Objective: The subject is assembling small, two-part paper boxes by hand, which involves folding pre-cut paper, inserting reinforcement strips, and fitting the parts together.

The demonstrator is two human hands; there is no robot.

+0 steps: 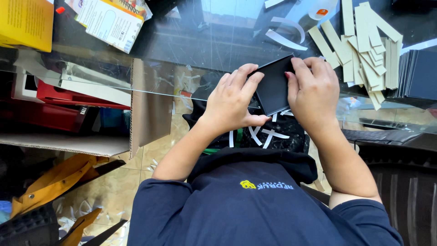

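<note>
Both hands grip a flat black rectangular piece over the near edge of a glass table. My left hand holds its left side, fingers on top and thumb along its lower edge. My right hand presses on its right side, fingers curled over the top corner. Part of the piece is hidden under both hands.
Several tan card strips lie piled at the back right, beside a stack of black sheets. White paper strips curl on the glass. An open cardboard box with red items sits left; a yellow box is far left.
</note>
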